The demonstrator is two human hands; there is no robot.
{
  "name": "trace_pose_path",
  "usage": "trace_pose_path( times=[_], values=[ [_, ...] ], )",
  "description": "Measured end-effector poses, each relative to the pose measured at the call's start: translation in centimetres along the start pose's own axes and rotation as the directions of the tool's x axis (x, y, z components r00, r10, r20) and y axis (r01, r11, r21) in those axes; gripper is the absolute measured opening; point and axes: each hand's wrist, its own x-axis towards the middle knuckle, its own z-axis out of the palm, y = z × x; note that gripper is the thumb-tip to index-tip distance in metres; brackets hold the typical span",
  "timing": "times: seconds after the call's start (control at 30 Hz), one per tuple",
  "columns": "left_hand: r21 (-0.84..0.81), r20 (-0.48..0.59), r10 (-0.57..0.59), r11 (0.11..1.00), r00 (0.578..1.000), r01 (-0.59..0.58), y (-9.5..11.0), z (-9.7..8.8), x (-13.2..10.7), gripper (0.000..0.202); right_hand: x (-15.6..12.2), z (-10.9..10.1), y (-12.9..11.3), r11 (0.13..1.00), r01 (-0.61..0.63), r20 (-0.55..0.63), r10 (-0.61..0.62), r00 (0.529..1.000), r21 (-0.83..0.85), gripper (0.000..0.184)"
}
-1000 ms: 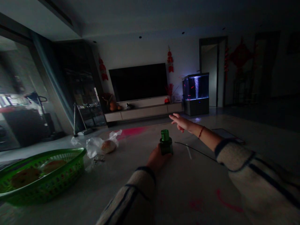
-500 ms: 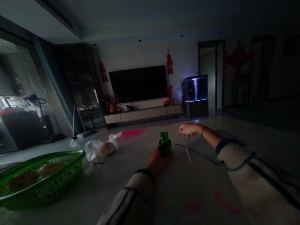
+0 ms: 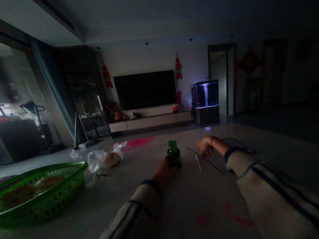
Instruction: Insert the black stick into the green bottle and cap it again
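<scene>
My left hand [image 3: 165,171] is closed around the lower part of a small green glass bottle [image 3: 173,154], which stands upright on the pale tabletop [image 3: 184,202]. To its right, my right hand [image 3: 206,147] points downward with bent fingers, closed on the middle of a thin dark stick [image 3: 216,167]. Dim light partly hides the fingertips. Both ends of the stick stick out past the hand. A short white strip [image 3: 198,163] lies between the bottle and the stick.
At left sits a green plastic basket [image 3: 82,179] with bread-like items inside. Beside it are a bun [image 3: 112,159], clear plastic bags [image 3: 96,159] and glasses [image 3: 101,173]. A flat dark-edged object [image 3: 239,144] lies beyond my right forearm. An aquarium [image 3: 205,94] glows at the back.
My right hand has come down onto the thin dark stick and its fingers have closed on it; the stick has shifted slightly. My left hand stays around the bottle.
</scene>
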Motion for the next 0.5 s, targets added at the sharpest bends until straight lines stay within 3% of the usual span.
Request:
trace_pose_path(
  times=[0.1, 0.2, 0.3, 0.5],
  values=[
    [0.019, -0.011, 0.000, 1.000, 1.000, 0.000, 0.0, 0.0, -0.1, 0.057, 0.2, -0.5, 0.6, 0.999, 0.021, -0.029, -0.020, 0.999, 0.031, 0.029],
    [0.086, -0.039, 0.004, 0.996, 0.999, 0.000, -0.1, 0.3, -0.1, 0.057, 0.6, 0.0, 0.4, 0.999, -0.021, 0.032, 0.020, 0.999, 0.029, 0.037],
    [0.180, -0.095, -0.032, 0.982, 0.995, 0.049, 0.3, 0.7, -0.2, 0.056, 1.4, 1.1, -0.7, 1.000, -0.017, 0.046, 0.017, 0.999, 0.005, 0.030],
    [0.306, -0.180, -0.075, 0.943, 0.981, 0.129, 1.7, 1.6, 0.1, 0.057, 3.3, 2.6, -2.8, 0.997, 0.063, -0.205, -0.052, 0.977, 0.047, 0.022]
  ],
)
